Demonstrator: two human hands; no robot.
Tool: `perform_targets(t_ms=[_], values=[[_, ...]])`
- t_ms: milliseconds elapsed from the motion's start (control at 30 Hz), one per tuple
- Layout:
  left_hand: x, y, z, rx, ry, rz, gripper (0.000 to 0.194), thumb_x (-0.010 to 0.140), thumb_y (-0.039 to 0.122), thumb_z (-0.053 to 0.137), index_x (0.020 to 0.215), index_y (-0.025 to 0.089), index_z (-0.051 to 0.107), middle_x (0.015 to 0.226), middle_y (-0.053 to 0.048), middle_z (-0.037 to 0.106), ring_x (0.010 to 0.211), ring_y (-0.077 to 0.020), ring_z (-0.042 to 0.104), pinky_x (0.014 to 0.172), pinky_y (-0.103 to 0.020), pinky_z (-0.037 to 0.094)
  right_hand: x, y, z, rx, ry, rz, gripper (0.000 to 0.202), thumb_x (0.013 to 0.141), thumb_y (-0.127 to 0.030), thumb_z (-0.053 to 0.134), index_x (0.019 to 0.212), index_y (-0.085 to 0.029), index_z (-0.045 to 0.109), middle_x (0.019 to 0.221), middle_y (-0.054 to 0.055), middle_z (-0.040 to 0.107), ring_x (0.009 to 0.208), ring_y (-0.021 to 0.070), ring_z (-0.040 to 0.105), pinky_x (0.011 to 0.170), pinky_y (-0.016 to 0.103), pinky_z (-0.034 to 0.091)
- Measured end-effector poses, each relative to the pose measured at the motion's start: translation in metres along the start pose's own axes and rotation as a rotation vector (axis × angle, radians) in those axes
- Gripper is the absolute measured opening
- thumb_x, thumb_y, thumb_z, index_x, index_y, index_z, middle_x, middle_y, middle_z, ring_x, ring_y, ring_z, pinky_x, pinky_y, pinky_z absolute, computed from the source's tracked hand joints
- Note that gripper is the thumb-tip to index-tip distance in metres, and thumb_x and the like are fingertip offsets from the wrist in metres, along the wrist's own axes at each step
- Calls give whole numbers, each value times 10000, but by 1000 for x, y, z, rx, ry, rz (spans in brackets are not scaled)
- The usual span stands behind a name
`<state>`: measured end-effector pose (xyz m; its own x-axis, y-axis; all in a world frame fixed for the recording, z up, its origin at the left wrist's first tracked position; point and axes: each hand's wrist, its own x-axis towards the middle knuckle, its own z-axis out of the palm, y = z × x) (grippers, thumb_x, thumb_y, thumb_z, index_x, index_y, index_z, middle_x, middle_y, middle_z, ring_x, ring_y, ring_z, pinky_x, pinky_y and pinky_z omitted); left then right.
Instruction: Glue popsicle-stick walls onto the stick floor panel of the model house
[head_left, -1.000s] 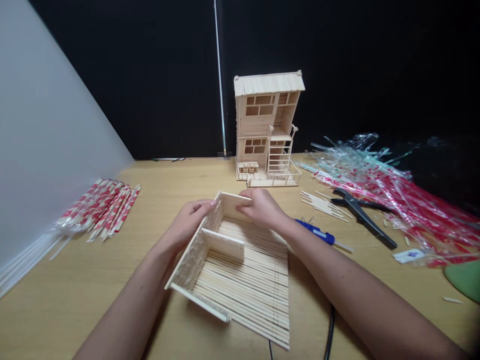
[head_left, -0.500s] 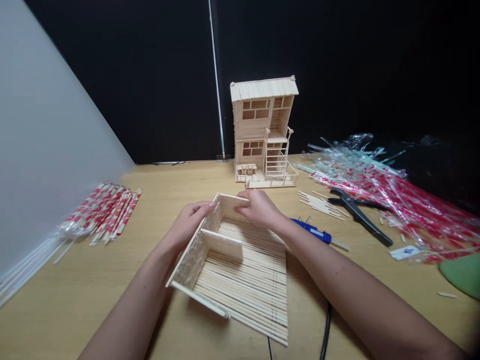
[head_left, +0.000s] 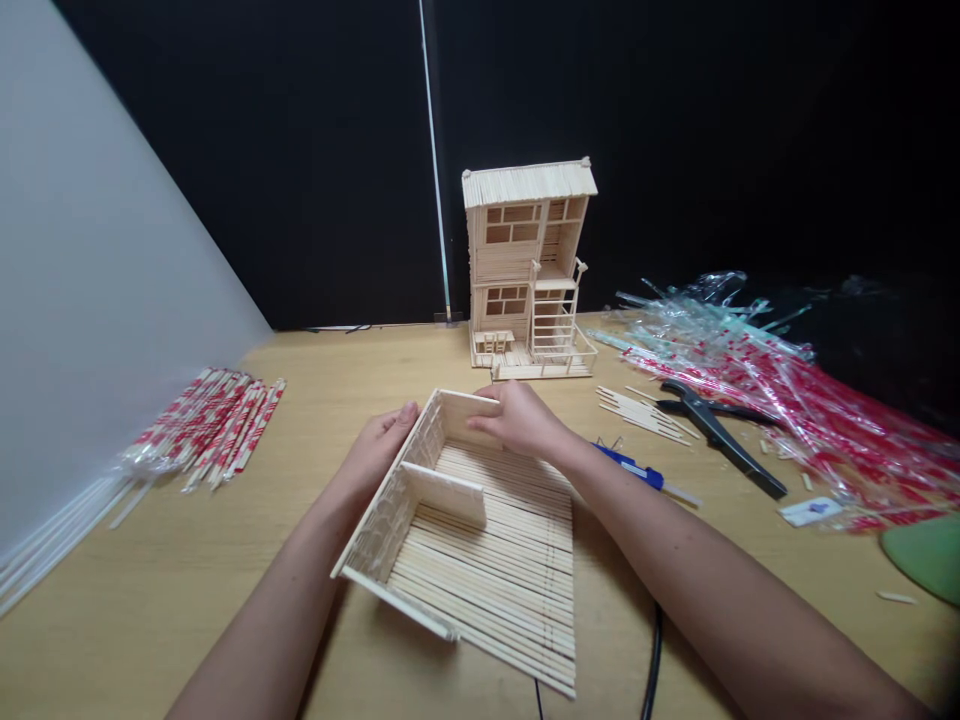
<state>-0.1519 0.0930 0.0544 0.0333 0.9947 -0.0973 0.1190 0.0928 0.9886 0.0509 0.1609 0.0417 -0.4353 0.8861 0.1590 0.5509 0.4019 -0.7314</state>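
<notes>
Two hands clamp one stick-built base low in the middle of the table, the left hand (head_left: pixel 380 450) on its long wall (head_left: pixel 390 480), the right hand (head_left: pixel 519 418) pinching one of three shorter walls (head_left: pixel 459 410), before one model house (head_left: pixel 529 270).

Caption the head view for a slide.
Left hand touches, right hand grips a walled stick base, before a stick house.

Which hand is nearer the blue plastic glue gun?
Right. The right hand is left of and slightly beyond the glue gun; the left hand is much farther left.
</notes>
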Motion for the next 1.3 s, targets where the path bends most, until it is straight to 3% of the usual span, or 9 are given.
perform_targets(t_ms=[133,200,267,333,433,867,1033,1167,1300], values=[[-5,3,0,-103,-73,32,654,805,708,618,1129,154,745,953,-125,771,995,-304,676,882,-359,489,-2,1,-7,112,-15,-40,473,744,-289,824,1186,-169,705,1193,80,729,1035,215,684,855,274,495],[-8,4,0,-169,-121,4,635,834,675,616,1178,152,722,994,-129,768,1015,-299,677,900,-359,491,-4,3,-12,142,-53,-9,520,753,-275,813,1242,-170,672,1229,92,711,1005,208,691,822,276,516],[-12,5,-1,-203,-149,-51,594,833,643,645,1146,145,731,971,-125,767,933,-273,692,856,-345,508,-6,5,-15,134,-135,45,411,793,-275,767,1182,-167,693,1085,77,750,825,177,701,665,248,512],[-14,5,-2,-209,-147,-104,537,803,607,702,1067,141,750,915,-106,766,796,-229,686,775,-319,517,-8,8,-16,89,-198,87,214,807,-269,734,984,-148,733,842,45,749,649,152,655,533,229,445],[-15,5,-2,-209,-131,-142,488,777,577,741,987,137,759,842,-80,758,669,-182,648,680,-287,500,-9,10,-11,4,-166,116,94,780,-222,718,742,-139,695,674,25,684,580,145,597,494,230,370],[-15,3,-3,-187,-132,-120,444,806,549,717,991,149,765,846,-76,754,732,-198,665,720,-293,496,-9,4,-4,-128,-79,121,99,805,-190,672,718,-151,644,644,15,634,575,136,562,512,226,328],[-16,1,-4,-146,-114,-127,525,800,636,683,987,152,760,828,-65,746,703,-186,640,714,-295,495,-10,3,-5,-127,-100,141,84,811,-189,673,742,-143,659,645,15,647,579,134,574,519,222,336],[-14,-1,-2,-83,-113,-157,601,812,704,614,993,150,757,875,-79,752,776,-216,657,775,-322,501,-10,4,-11,-94,-174,168,147,789,-288,746,773,-156,683,691,9,680,591,135,597,500,210,357],[-13,-2,0,-30,-140,-156,532,808,648,647,977,154,753,829,-71,747,765,-225,653,738,-323,502,-10,5,-11,-132,-171,227,240,724,-341,810,736,-144,673,711,38,682,577,150,588,466,223,339]])
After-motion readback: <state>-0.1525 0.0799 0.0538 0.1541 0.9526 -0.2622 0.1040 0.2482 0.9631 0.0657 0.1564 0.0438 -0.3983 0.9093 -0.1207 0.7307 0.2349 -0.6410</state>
